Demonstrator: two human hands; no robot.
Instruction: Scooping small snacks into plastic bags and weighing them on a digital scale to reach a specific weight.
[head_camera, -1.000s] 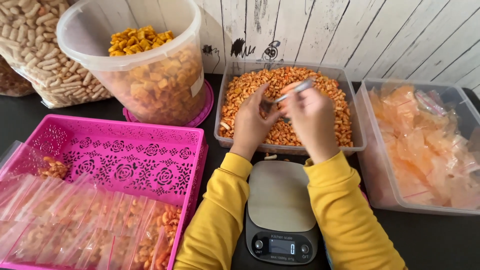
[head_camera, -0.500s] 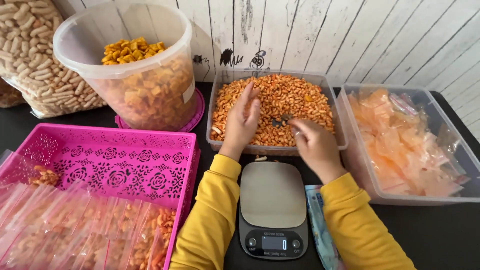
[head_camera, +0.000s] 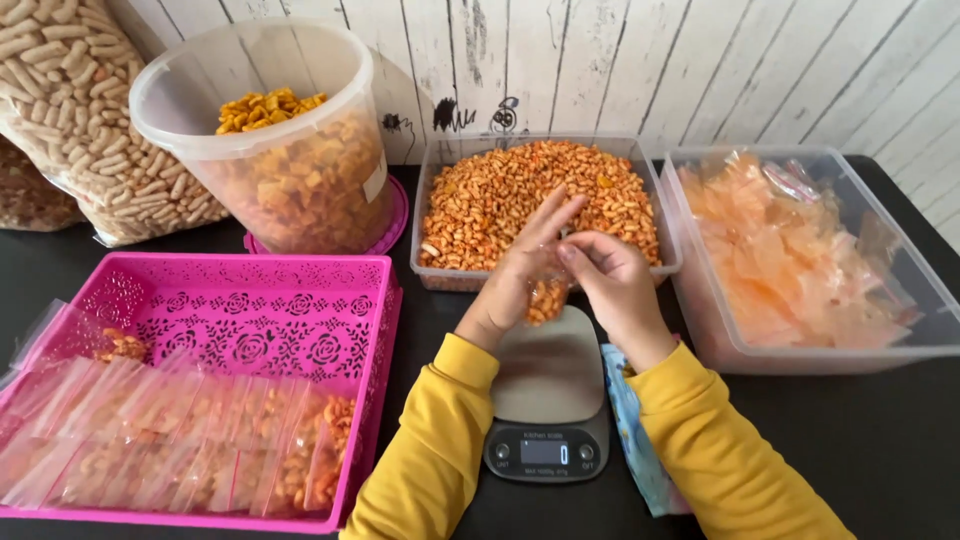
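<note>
My left hand and my right hand meet over the near rim of a clear rectangular tub full of orange curled snacks. Between them hangs a small clear bag partly filled with the same snacks. My right hand pinches its top, and my left hand presses against its side with the fingers stretched out. The bag hangs just above the steel plate of a small digital kitchen scale. Both sleeves are yellow.
A clear tub of empty orange-tinted bags stands at the right. A pink basket with several filled bags lies at the left. Behind it stand a round tub of yellow squares and a big sack of pale sticks. A blue patterned packet lies beside the scale.
Both hands have drawn back from the middle of the snack tub to its near rim. They now hold a partly filled small bag over the scale.
</note>
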